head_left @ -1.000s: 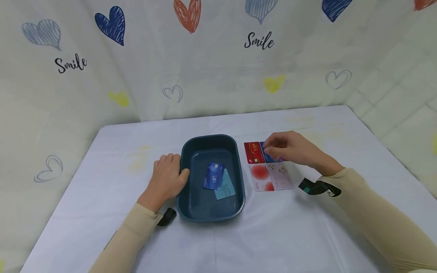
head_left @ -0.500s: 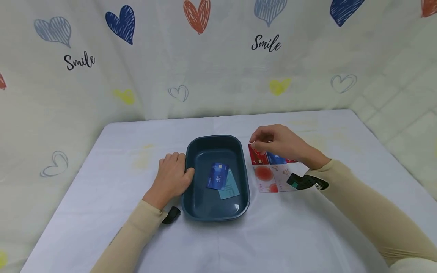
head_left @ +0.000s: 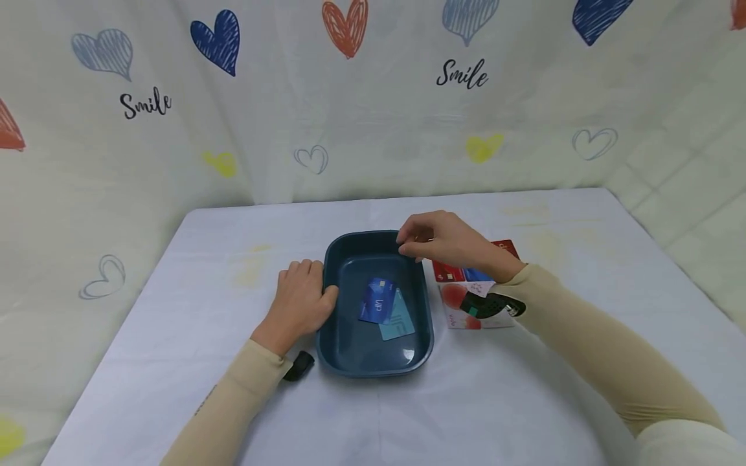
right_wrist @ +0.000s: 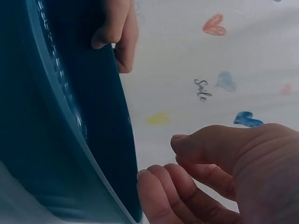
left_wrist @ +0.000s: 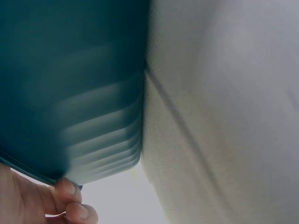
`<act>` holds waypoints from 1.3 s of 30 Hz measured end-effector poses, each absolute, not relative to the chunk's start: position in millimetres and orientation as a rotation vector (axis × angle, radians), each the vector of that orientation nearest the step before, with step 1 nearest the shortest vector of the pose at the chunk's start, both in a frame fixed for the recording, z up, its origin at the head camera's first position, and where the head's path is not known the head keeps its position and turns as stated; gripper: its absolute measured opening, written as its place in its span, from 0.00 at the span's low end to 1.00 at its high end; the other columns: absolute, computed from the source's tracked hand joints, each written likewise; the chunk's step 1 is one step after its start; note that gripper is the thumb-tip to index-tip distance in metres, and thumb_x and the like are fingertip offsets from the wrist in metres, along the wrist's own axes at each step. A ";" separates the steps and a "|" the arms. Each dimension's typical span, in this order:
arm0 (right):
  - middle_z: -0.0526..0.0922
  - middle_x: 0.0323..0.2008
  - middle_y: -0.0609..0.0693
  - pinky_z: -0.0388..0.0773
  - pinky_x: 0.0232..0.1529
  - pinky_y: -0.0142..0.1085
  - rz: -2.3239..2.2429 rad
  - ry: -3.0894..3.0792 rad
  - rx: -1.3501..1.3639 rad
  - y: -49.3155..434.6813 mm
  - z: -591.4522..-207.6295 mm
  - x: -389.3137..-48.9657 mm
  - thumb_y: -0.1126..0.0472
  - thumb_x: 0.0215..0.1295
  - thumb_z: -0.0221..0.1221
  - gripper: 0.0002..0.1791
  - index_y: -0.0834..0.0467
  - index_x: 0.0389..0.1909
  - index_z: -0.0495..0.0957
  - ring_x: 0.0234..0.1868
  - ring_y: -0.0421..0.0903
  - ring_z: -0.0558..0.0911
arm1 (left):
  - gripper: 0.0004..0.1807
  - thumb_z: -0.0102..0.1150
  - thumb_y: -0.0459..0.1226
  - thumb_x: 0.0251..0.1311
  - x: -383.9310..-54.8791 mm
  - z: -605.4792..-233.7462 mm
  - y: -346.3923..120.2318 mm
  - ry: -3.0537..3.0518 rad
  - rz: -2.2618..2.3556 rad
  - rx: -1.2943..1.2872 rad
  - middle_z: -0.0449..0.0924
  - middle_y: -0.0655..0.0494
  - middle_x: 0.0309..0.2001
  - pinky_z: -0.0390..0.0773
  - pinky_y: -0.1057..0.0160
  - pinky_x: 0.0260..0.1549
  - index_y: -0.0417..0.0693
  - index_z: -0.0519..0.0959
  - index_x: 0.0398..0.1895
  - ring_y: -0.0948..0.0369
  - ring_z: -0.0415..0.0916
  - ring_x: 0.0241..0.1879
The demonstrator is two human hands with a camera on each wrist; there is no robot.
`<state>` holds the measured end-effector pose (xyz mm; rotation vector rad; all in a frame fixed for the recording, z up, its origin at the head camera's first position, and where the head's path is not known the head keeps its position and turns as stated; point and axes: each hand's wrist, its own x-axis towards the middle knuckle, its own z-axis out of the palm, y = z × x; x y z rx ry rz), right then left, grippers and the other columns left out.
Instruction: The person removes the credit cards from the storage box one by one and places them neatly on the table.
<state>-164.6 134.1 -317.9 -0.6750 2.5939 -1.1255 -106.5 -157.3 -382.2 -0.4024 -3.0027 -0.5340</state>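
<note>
A dark teal plastic tray (head_left: 352, 353) stands on the table. My left hand (head_left: 304, 294) grips its left rim, thumb over the inside and fingers outside; the left wrist view shows fingertips (left_wrist: 77, 212) at the rim's edge. In the tray, a blue VIP card (head_left: 377, 299) overlaps a light teal card (head_left: 399, 325). My right hand (head_left: 440, 238) hovers by the tray's far right corner, fingers loosely curled. No card shows between thumb and fingers (right_wrist: 154, 193) in the right wrist view.
Right of the tray lie a red card (head_left: 449, 273), a blue card (head_left: 478, 276), another red card (head_left: 508, 247), and a card with red circles (head_left: 456, 317) beside a pale pink one, partly hidden by the right wrist. A heart-print cloth (head_left: 373, 116) hangs behind the table.
My right hand has moved left, from above the cards to the tray's far right corner. The left hand stays on the rim. The whole view has shifted slightly.
</note>
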 end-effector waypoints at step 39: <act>0.88 0.40 0.52 0.85 0.45 0.40 -0.713 2.623 -0.998 87.1 -342.0 -177.3 0.59 0.63 0.68 0.15 0.60 0.49 0.83 0.40 0.44 0.85 | 0.15 0.48 0.44 0.67 -109.1 -382.7 -157.3 -3.040 -0.510 -0.377 0.71 0.47 0.36 0.62 0.52 0.42 0.40 0.73 0.39 0.50 0.64 0.39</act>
